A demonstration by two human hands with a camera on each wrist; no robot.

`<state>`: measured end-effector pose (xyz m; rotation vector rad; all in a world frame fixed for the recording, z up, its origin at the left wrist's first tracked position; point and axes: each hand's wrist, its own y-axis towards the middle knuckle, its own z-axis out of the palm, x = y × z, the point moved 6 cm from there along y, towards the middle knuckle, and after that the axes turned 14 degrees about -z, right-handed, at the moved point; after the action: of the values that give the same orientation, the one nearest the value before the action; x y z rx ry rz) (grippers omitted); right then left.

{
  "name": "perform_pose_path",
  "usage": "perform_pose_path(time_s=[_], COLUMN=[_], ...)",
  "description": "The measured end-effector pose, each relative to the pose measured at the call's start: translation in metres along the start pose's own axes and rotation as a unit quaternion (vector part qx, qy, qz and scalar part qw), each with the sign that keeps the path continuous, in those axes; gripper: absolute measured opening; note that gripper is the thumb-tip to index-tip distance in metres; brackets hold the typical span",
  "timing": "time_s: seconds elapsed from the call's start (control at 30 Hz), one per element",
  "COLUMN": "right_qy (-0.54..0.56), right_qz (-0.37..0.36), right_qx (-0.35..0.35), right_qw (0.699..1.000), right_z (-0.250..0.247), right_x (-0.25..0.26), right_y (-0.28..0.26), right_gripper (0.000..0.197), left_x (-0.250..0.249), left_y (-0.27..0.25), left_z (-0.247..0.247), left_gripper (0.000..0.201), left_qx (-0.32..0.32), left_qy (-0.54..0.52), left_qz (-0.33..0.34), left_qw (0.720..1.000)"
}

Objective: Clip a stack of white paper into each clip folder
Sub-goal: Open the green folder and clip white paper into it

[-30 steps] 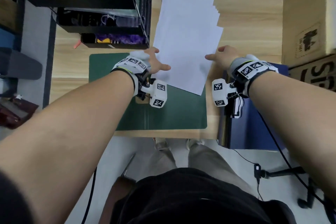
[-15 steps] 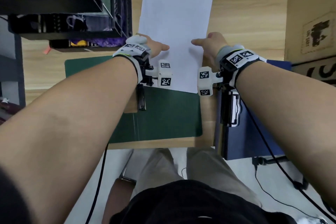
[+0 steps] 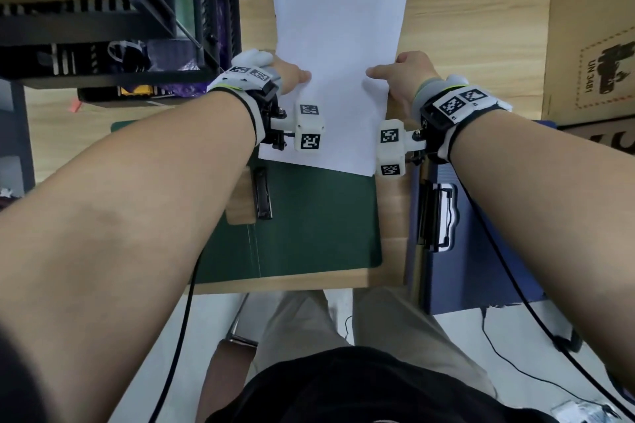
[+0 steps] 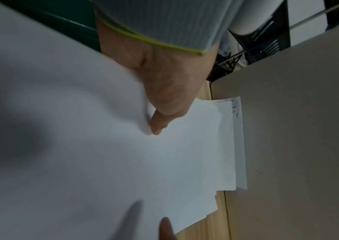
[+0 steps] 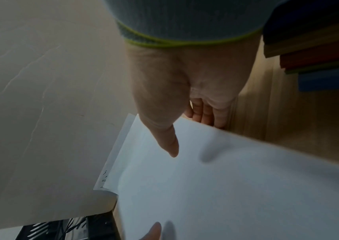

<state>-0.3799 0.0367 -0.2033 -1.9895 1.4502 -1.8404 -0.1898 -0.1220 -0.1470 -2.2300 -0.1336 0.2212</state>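
A stack of white paper lies lengthwise on the desk, its near end over the green clip folder. My left hand pinches the stack's left edge and my right hand pinches its right edge, both thumbs on top. In the left wrist view the left hand's fingers are hidden under the paper. The right wrist view shows the right hand's fingers under the sheet edge. The green folder's black clip sits at its left. A blue clip folder with a silver clip lies under my right forearm.
A black wire rack stands at the back left, close to the paper. A cardboard box stands at the right. Bare wooden desk lies between paper and box. Coloured folders are stacked behind my right wrist.
The paper stack has turned from slanted to straight, pointing away from me. My two hands have come closer together on its side edges.
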Motion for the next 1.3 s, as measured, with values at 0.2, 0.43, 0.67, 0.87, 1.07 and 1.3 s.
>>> perform_pose_path(time_s=[0.2,0.43,0.67,0.87,1.07,1.3], right_qy=[-0.006,-0.018,0.030,0.123,0.178,0.181], right_qz=[-0.010,-0.001,-0.002,-0.013,-0.117,-0.264], right_qx=[-0.006,0.012,0.028,0.086,0.062,0.063], right_qw=[1.000,1.000,0.999,0.989,0.975,0.945], right_z=[-0.003,-0.005,0.003,0.010,0.014,0.012], right_x=[0.002,0.000,0.033,0.055,0.074,0.097], right_y=[0.002,-0.003,-0.053,-0.093,-0.123,-0.172], right_gripper=[0.078,0.064,0.025,0.021,0.032,0.033], left_x=[-0.002,-0.001,0.027,0.063,0.094,0.107], left_y=[0.009,-0.009,-0.047,-0.070,-0.083,-0.122], left_z=[0.002,0.009,-0.007,-0.029,-0.048,-0.070], left_gripper=[0.086,0.062,0.056,0.055,0.056,0.051], left_qx=[-0.010,0.058,0.113,0.106,-0.028,-0.061], left_qy=[-0.098,-0.160,-0.224,-0.225,-0.206,-0.311], left_qz=[-0.007,0.025,0.103,0.123,0.124,0.164], left_qw=[0.995,0.985,0.962,0.961,0.970,0.934])
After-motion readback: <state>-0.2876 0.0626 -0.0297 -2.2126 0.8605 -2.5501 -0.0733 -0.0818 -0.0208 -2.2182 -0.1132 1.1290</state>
